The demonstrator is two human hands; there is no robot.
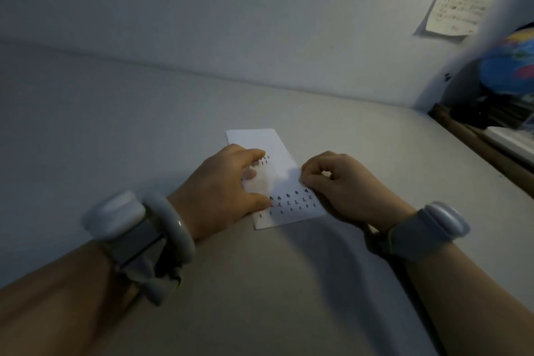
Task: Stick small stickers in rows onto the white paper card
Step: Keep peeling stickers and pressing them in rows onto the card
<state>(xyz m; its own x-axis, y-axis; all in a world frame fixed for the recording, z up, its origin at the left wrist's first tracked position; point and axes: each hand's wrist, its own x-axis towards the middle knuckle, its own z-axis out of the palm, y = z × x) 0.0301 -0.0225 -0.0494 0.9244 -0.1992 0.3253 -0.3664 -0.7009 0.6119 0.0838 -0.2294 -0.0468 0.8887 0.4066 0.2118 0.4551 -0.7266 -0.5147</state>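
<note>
A white paper card (260,141) lies flat on the pale table, long side running away from me. Several rows of small dark and pink stickers (291,202) cover its near end, and a few more stickers (265,159) show further up beside my fingers. My left hand (222,185) rests on the card's left edge, with a small translucent sheet (260,182) under its fingers. My right hand (341,182) sits at the card's right edge, fingertips curled and pinched together on the paper; whether a sticker is between them is hidden.
The pale table (115,124) meets a white wall at the back. A paper note (453,9) hangs on the wall at upper right. A blue globe (511,66) and dark clutter stand on a wooden ledge (476,147) at the right.
</note>
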